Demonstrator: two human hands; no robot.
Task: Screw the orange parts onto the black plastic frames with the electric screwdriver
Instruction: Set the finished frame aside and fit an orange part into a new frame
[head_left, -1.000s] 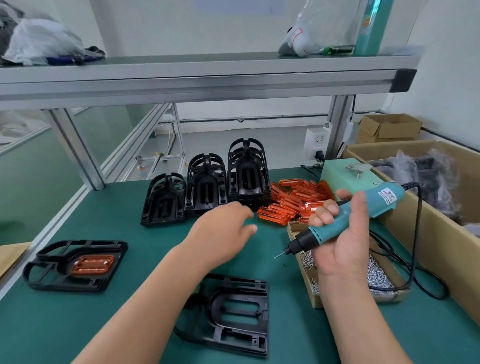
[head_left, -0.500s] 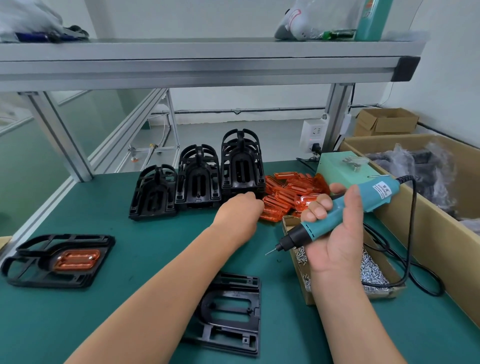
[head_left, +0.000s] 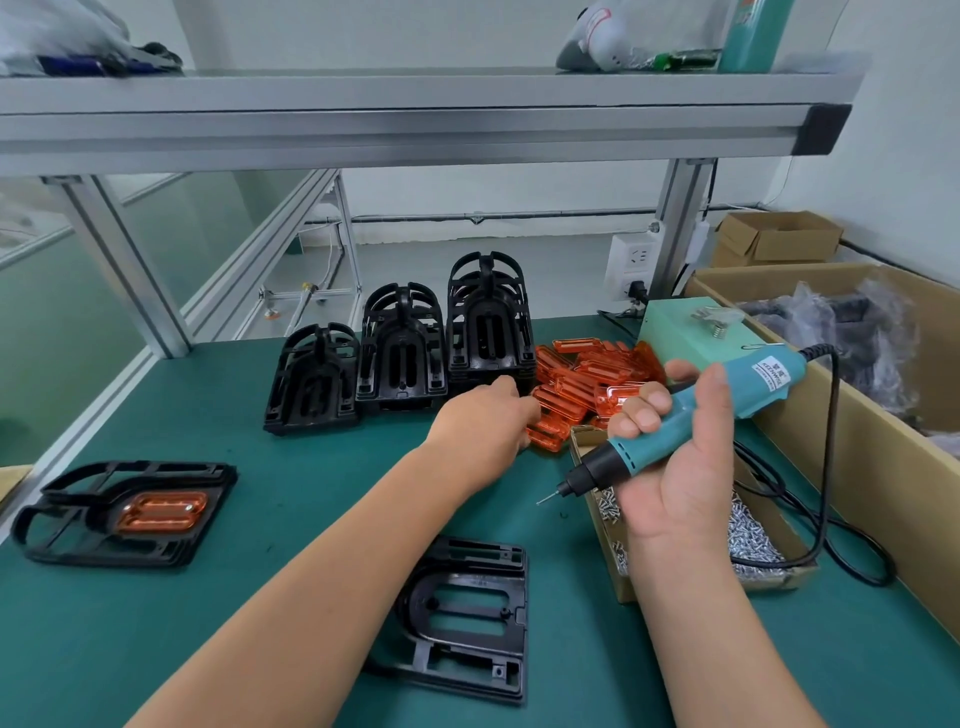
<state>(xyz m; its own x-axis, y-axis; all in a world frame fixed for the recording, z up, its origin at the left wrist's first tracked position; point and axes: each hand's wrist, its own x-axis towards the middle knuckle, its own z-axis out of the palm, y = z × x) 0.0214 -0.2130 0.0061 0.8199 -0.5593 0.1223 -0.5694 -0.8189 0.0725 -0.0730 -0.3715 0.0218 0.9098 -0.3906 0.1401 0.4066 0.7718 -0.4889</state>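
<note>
My right hand (head_left: 675, 467) grips the teal electric screwdriver (head_left: 691, 415), bit pointing down-left over the screw box. My left hand (head_left: 483, 421) reaches into the near edge of the orange parts pile (head_left: 587, 384); its fingertips are hidden behind the hand, so whether they hold a part is unclear. A bare black frame (head_left: 467, 618) lies flat in front of me, partly under my left forearm. At the left lies another black frame with an orange part (head_left: 161, 512) set in it. Three stacks of black frames (head_left: 400, 353) stand behind.
A small cardboard box of screws (head_left: 753, 535) sits under my right hand. The screwdriver's black cable (head_left: 831, 467) loops across the mat to a green power unit (head_left: 680, 327). A large cardboard box (head_left: 857, 447) lines the right edge. An aluminium shelf (head_left: 415, 124) runs overhead.
My left hand has reached forward and right from above the mat into the orange pile. My right hand keeps its hold on the screwdriver, almost unmoved.
</note>
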